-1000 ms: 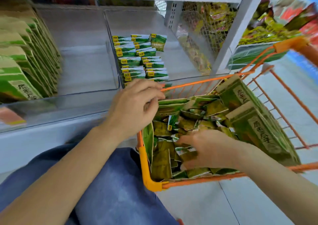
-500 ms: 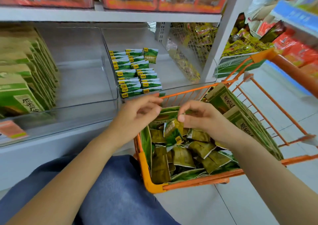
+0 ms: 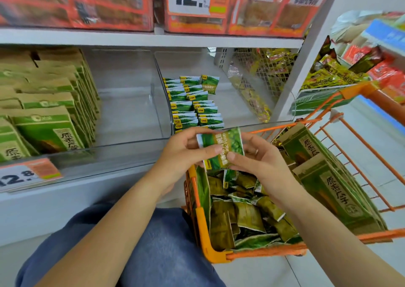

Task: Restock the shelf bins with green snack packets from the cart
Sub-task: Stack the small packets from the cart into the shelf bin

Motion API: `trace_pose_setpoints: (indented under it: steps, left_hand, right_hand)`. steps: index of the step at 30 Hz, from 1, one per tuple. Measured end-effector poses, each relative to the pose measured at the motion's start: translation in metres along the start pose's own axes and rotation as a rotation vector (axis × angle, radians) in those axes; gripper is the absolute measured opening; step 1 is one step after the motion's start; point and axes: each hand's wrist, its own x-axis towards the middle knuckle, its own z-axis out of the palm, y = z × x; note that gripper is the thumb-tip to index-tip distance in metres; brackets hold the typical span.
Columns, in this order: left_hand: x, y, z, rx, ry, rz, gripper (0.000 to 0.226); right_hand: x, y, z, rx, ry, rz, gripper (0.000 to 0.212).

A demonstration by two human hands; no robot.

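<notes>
Two-handed grip (image 3: 223,153) on green packet (image 3: 220,147) above cart (image 3: 263,252)

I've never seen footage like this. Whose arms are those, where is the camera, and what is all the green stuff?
No machine here: a person wears a camera on the head, looking down at their own arms. The left hand and right hand together hold a few green snack packets above an orange cart. The cart holds a loose heap of such packets and, on its right side, bigger green bags. Ahead is a shop shelf with clear bins; the middle bin has neat rows of small green packets. The bin to its left holds large green bags.
</notes>
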Motion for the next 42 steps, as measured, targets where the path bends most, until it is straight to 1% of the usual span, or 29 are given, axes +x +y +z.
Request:
trace_pose_setpoints:
  steps: [2,3,5,6,7,9,11,12,13,15,17,19,20,22,24,26,28,30,33,34,38,39,42]
  left_hand:
    - [0.002,0.0,-0.001,-0.109,0.043,-0.017,0.038]
    - [0.003,-0.001,-0.001,-0.127,0.039,-0.025,0.041]
    - [0.003,-0.001,0.0,-0.102,0.0,-0.033,0.043]
    - [0.003,-0.002,0.0,-0.086,-0.008,-0.034,0.041]
    - [0.003,-0.003,0.001,-0.084,0.004,-0.033,0.037]
    - [0.004,-0.003,0.0,-0.072,0.084,-0.014,0.027]
    - [0.008,-0.002,-0.001,0.067,0.168,0.067,0.023]
    - [0.01,-0.001,-0.001,0.174,0.188,0.117,0.024]
    - [0.013,0.002,0.0,0.286,0.194,0.163,0.027]
    - [0.02,0.011,0.002,0.475,0.196,0.255,0.028]
    - [0.032,0.018,-0.004,0.681,0.279,0.385,0.026]
    - [0.048,0.02,-0.019,0.883,0.419,0.471,0.032]
    - [0.054,0.018,-0.028,0.926,0.476,0.455,0.037]
    - [0.063,0.009,-0.043,0.887,0.539,0.335,0.044]
    - [0.068,-0.001,-0.051,0.785,0.541,0.228,0.049]
    - [0.071,-0.006,-0.052,0.728,0.523,0.182,0.05]
    - [0.075,-0.005,-0.052,0.708,0.52,0.186,0.049]
    - [0.078,-0.004,-0.052,0.712,0.551,0.193,0.046]
    - [0.08,-0.006,-0.054,0.726,0.566,0.184,0.043]
    - [0.08,-0.007,-0.055,0.726,0.564,0.177,0.043]
    - [0.079,-0.007,-0.052,0.781,0.572,0.19,0.047]
    - [0.079,-0.007,-0.051,0.796,0.568,0.192,0.051]
    - [0.08,-0.008,-0.05,0.838,0.566,0.192,0.057]
  right_hand:
    - [0.001,0.003,0.003,0.009,-0.015,0.022,0.033]
    - [0.001,0.004,0.005,0.058,-0.012,0.026,0.029]
    - [0.002,0.007,0.007,0.174,0.01,0.046,0.025]
    - [0.003,0.008,0.007,0.195,0.022,0.066,0.025]
    - [0.004,0.008,0.008,0.162,0.037,0.079,0.025]
    - [0.008,0.007,0.007,-0.027,0.099,0.033,0.03]
    - [0.015,-0.001,0.003,-0.207,0.155,-0.098,0.038]
    - [0.02,-0.006,0.001,-0.276,0.135,-0.151,0.038]
    - [0.025,-0.011,0.0,-0.352,0.088,-0.184,0.034]
    - [0.037,-0.022,-0.004,-0.531,0.018,-0.208,0.023]
    - [0.057,-0.03,-0.01,-0.614,0.035,-0.214,0.026]
    - [0.083,-0.036,-0.02,-0.579,0.091,-0.175,0.033]
    - [0.098,-0.037,-0.026,-0.543,0.125,-0.146,0.036]
    - [0.136,-0.033,-0.039,-0.45,0.2,-0.079,0.033]
    - [0.178,-0.023,-0.049,-0.351,0.243,0.014,0.023]
    - [0.218,-0.009,-0.053,-0.282,0.268,0.126,0.014]
    - [0.254,0.007,-0.055,-0.307,0.28,0.196,0.015]
    - [0.285,0.024,-0.053,-0.356,0.263,0.247,0.017]
    - [0.317,0.043,-0.043,-0.39,0.255,0.299,0.013]
    - [0.325,0.046,-0.039,-0.395,0.275,0.295,0.015]
    - [0.337,0.057,-0.024,-0.266,0.414,0.285,0.044]
    - [0.338,0.059,-0.022,-0.25,0.415,0.295,0.048]
    - [0.332,0.057,-0.015,-0.106,0.372,0.279,0.048]
